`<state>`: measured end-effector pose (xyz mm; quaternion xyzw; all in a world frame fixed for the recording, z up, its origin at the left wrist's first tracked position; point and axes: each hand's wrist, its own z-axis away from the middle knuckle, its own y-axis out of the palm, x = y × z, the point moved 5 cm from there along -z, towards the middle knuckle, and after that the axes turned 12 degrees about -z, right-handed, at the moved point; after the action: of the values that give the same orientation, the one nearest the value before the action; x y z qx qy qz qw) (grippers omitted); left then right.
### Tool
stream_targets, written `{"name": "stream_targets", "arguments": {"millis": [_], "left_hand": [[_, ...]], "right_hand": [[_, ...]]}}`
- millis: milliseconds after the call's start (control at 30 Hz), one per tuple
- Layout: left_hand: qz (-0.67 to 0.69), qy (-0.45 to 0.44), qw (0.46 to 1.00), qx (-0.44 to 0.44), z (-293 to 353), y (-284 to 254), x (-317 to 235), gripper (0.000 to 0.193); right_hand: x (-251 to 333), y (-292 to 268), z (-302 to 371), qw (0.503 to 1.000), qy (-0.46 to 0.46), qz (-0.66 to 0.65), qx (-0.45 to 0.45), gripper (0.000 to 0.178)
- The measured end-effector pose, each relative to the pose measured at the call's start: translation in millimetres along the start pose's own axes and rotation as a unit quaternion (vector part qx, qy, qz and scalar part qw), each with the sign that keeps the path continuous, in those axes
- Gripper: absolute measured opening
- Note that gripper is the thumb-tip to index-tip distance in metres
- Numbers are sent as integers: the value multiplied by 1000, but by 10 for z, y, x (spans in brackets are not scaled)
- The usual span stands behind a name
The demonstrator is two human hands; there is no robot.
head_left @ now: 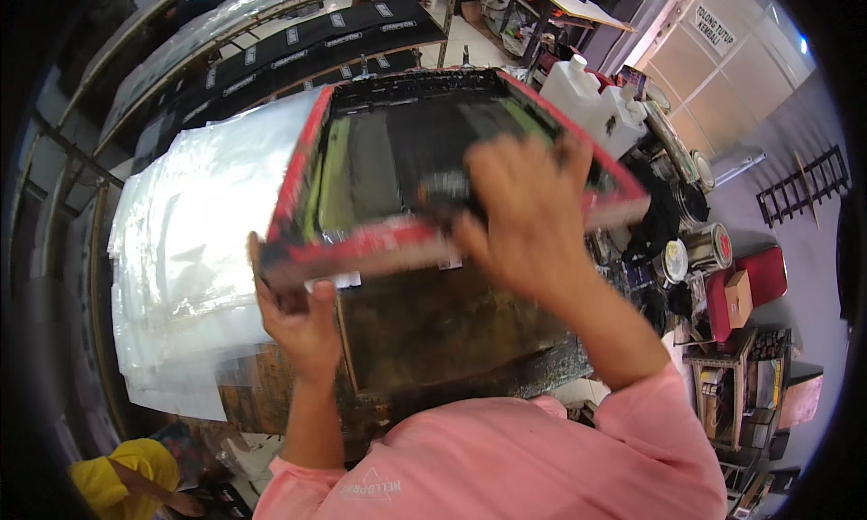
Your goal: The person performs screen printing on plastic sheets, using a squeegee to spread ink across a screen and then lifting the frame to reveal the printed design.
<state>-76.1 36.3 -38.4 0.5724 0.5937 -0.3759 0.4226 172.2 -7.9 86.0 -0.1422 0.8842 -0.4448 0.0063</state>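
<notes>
To the left of the red-framed screen (388, 246), glossy pale sheets (194, 222) were laid over the desk (257, 376). At the screen's near left corner, the rail was pinched by the left hand (302, 326), its grip closed with the thumb in front and fingers at the side. The screen itself was placed above the desk's middle, its near edge apparently lifted. Over its near rail, a dark tool (442, 195) seemed to be enclosed by the curled right hand (524, 218). To the screen's right, a white jug (571, 96) was seen.

The step in hand was judged to be raising or lowering the screen between ink strokes. For the next move, a steady left grip and a level screen would be called for, with the tool kept clear of the rail.

The left fingertips were partly hidden by the corner. What lay beneath the screen was mostly covered; the tool's shape and the right grip's exact closure were smeared by motion blur, and the jug's lower part was cut off by the right rail.
</notes>
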Motion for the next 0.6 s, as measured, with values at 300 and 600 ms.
{"name": "stream_targets", "arguments": {"millis": [300,600], "left_hand": [[-714,10,649,262,233,-45,939,129],[-490,76,868,-25,-695,-440,505,52]], "right_hand": [[-237,-398,-1109,998,-44,0,-44,34],[-828,-564,-1256,968,-222,112,-39,45]]}}
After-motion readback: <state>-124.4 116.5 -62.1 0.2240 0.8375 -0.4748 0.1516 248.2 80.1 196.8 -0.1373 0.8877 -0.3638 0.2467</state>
